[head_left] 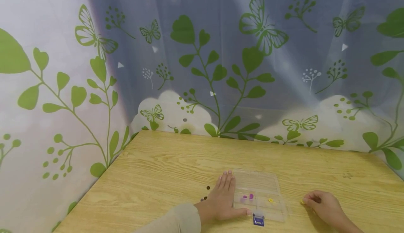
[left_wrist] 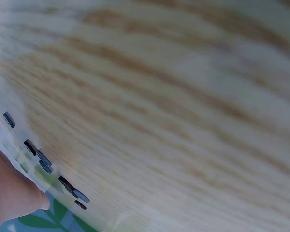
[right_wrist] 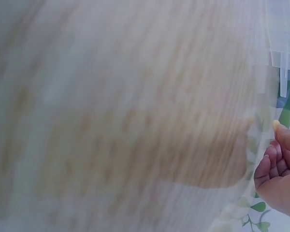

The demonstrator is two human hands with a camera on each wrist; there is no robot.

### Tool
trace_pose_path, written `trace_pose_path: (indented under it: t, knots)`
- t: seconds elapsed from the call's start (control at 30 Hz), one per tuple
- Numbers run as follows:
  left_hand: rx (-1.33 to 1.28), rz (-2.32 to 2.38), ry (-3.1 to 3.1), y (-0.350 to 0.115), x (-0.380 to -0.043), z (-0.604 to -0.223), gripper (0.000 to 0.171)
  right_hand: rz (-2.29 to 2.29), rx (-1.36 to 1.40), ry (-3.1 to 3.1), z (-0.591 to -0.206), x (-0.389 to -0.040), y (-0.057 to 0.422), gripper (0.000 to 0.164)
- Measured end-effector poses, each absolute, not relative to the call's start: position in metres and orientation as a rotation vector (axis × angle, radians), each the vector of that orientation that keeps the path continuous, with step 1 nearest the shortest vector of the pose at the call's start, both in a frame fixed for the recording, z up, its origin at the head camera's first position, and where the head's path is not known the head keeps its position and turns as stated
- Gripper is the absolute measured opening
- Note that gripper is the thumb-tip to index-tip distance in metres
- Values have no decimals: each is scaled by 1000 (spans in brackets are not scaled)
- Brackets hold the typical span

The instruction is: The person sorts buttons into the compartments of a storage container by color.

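A clear plastic box [head_left: 277,206] with compartments lies on the table, its lid [head_left: 255,180] folded back. My left hand [head_left: 222,198] rests along the box's left side with straight fingers, the thumb reaching to its front edge. Purple buttons [head_left: 251,196] lie in a left compartment and a yellow button [head_left: 270,200] in one farther right. To the right of the box, my right hand [head_left: 326,206] pinches another small yellow button [right_wrist: 276,124] between thumb and index finger, just above the table. Several dark buttons [left_wrist: 66,182] lie on the table left of my left hand.
A dark blue clasp-like piece [head_left: 258,219] sits at the box's front edge. The wood-grained table [head_left: 170,162] ends at the back against a curtain [head_left: 202,68] printed with leaves and butterflies, which also hangs along the left side.
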State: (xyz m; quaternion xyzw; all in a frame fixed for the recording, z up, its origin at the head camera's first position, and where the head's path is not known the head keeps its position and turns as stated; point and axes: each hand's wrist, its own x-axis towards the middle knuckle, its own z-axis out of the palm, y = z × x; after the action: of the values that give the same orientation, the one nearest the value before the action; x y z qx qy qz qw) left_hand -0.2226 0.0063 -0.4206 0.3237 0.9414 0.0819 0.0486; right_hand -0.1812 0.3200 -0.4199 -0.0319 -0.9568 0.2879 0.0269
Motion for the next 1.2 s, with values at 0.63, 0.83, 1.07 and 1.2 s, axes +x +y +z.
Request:
trace_pose_path:
  t: [0.63,0.83,1.07,1.2]
  knots:
    - [1005,249,2866,5,-222,-421,103,896,-126,-2918,-412,-184,305,16]
    - [1013,246,2866,5,-224,-423,104,923,-138,-2912,-409,-185,297,16]
    - [1020,266,2856,4,-225,-426,104,961,-118,-2883,-408,-187,289,14]
    - [1025,270,2851,4,-224,-425,104,986,-106,-2872,-408,-190,283,16]
